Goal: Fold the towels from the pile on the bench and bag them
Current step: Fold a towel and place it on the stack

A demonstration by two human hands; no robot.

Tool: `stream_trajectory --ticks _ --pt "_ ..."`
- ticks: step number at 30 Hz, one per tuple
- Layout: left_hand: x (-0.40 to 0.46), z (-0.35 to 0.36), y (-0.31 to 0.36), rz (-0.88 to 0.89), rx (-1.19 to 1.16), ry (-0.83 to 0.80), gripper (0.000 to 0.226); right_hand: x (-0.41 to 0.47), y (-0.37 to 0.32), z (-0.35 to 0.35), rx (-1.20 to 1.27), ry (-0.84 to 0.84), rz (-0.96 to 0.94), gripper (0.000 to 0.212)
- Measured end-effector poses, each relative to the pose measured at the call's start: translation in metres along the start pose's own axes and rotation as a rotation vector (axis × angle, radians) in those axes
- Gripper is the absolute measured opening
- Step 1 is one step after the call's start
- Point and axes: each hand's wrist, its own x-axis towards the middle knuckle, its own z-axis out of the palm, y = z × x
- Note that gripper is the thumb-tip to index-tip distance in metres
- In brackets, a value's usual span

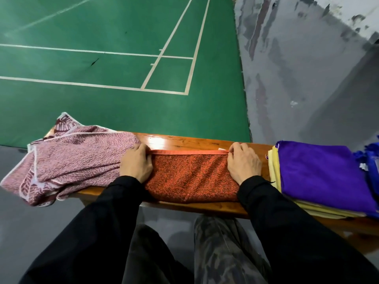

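Mid-fold: left hand (135, 163) & right hand (243, 162) pinch orange towel's (190, 177) far hem, center bench (184, 140). Folded stack (320, 173) at 3 o'clock; pink towel (78, 160) at 9 unfolded. No bag visible.

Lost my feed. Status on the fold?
Both hands pinch orange towel far edge, flat on bench. Pink towel crowds left.

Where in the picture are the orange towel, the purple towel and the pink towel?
orange towel (190, 177): head view, middle of its top face.
purple towel (320, 173): head view, flat top of the stack.
pink towel (82, 158): head view, middle of the crumpled heap.
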Motion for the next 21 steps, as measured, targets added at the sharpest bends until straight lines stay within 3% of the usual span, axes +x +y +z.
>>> stream_trajectory --ticks 2,4,7,9,10,14,17,21 --pt "-0.007 0.0 -0.002 -0.015 -0.037 0.021 0.032 -0.004 0.002 -0.002 0.042 0.018 0.015 0.025" --pt "-0.023 -0.005 -0.004 0.013 -0.028 0.147 0.046 -0.012 -0.001 -0.008 0.058 0.067 -0.033 0.044" --pt "-0.062 -0.014 0.008 0.328 0.053 0.295 0.042 -0.034 -0.023 -0.013 0.063 0.03 -0.378 0.055" --pt "-0.073 -0.008 0.017 0.541 0.082 0.115 0.041 -0.046 -0.037 -0.007 0.063 -0.092 -0.541 0.06" --pt "-0.075 -0.001 0.019 0.557 0.127 0.004 0.045 -0.051 -0.04 -0.001 0.035 -0.171 -0.547 0.062" --pt "-0.081 0.013 -0.005 0.322 0.252 -0.212 0.07 -0.058 -0.039 0.014 -0.079 -0.303 -0.466 0.069" --pt "-0.088 0.011 -0.02 0.258 0.305 -0.269 0.076 -0.055 -0.032 0.015 -0.107 -0.306 -0.477 0.073" --pt "-0.096 0.015 -0.01 0.103 0.199 -0.293 0.083 -0.056 -0.014 0.013 -0.129 -0.341 -0.432 0.077"
